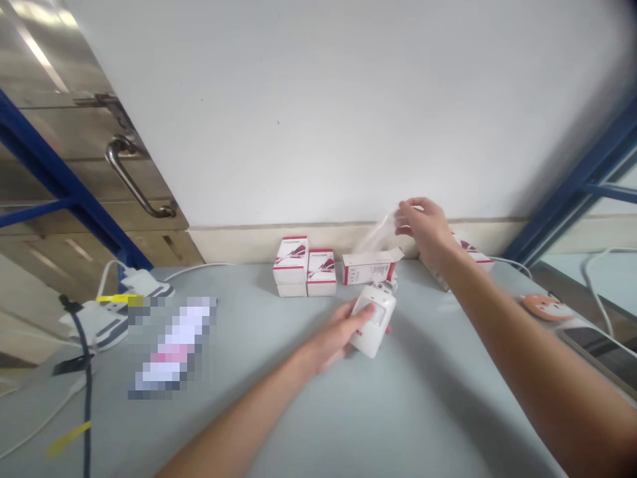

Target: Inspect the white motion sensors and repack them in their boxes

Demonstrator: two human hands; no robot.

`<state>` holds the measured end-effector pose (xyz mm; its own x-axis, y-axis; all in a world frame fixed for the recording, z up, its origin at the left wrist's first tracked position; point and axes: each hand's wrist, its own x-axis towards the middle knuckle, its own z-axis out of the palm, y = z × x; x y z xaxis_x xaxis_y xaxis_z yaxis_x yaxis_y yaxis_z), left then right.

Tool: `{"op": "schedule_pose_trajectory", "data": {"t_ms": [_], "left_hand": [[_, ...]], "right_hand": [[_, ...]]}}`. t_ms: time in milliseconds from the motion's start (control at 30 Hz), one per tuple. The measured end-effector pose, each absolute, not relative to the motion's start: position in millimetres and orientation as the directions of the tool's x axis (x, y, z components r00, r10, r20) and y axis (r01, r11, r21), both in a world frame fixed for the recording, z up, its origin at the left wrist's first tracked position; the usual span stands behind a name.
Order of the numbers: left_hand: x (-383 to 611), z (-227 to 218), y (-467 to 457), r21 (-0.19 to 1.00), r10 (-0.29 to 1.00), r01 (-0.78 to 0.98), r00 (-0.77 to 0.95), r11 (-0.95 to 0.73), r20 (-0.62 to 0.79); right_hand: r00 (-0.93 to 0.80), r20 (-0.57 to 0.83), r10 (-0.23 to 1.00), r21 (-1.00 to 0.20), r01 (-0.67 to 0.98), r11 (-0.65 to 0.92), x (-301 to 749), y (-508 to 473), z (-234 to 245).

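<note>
My left hand (343,332) is wrapped round a white motion sensor (371,332) with a rounded casing and a window on its front, held above the table. Higher and to the right, my right hand (423,222) pinches a clear plastic bag (375,236), which hangs slanting down behind a small carton. That white and red carton (368,269) lies on the table with a flap raised at its right end. The lower end of the bag is hidden by the carton.
Several white and red boxes (291,262) stand against the wall, left of the carton. Another box (470,252) lies partly behind my right forearm. White power strips (107,322) with cables are at the left. An orange round object (547,307) sits at the right.
</note>
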<state>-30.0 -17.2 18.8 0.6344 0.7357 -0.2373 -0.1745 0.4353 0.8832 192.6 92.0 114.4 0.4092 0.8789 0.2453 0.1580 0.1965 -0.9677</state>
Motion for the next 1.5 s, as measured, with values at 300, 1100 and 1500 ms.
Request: {"op": "schedule_pose_trajectory", "data": {"t_ms": [300, 1100, 1500], "left_hand": [[-32, 18, -16, 0.848, 0.715, -0.174, 0.635, 0.501, -0.292], [-25, 18, -10, 0.737, 0.715, -0.369, 0.664, 0.567, -0.219], [-30, 25, -25, 0.787, 0.576, -0.174, 0.774, 0.592, -0.263]], "right_hand": [[0.403, 0.370, 0.837, -0.846, 0.519, 0.123, 200, 94, 56], [0.385, 0.209, 0.899, -0.978, 0.073, 0.196, 203, 20, 43], [0.725, 0.301, 0.620, -0.860, -0.074, 0.504, 276, 31, 84]]}}
